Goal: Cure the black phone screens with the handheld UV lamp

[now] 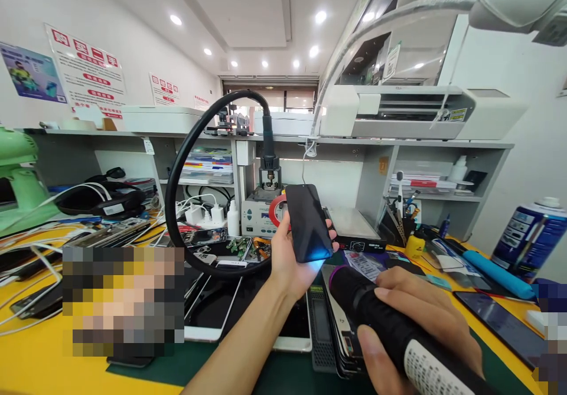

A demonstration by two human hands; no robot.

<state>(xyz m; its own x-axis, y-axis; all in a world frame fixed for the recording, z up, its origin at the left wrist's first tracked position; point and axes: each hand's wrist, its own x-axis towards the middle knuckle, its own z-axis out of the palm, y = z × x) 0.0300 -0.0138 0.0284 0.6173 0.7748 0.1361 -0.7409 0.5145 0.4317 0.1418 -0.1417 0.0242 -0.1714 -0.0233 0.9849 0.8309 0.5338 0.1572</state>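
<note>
My left hand (290, 262) is wrapped around a black smartphone (305, 218) and holds it up above the bench, tilted, with its dark screen facing me. The fingertips show along the phone's right edge. In my right hand (429, 312) is a black flashlight (376, 303) with a purple ring at its head and a white printed label. Its head points toward the phone's lower end, where a blue-violet glow lies on the glass and my palm. The flashlight and the phone are apart. Beneath them lie a white-framed tablet (208, 333) and a stack of phone parts (343, 330).
A thick black hose (170, 194) loops left of the phone, near a grey bench machine (257, 218). A spray can (531, 235), a blue roll (498, 274) and a dark phone (500, 324) sit at right. Cables and devices crowd the left; one patch there is pixelated.
</note>
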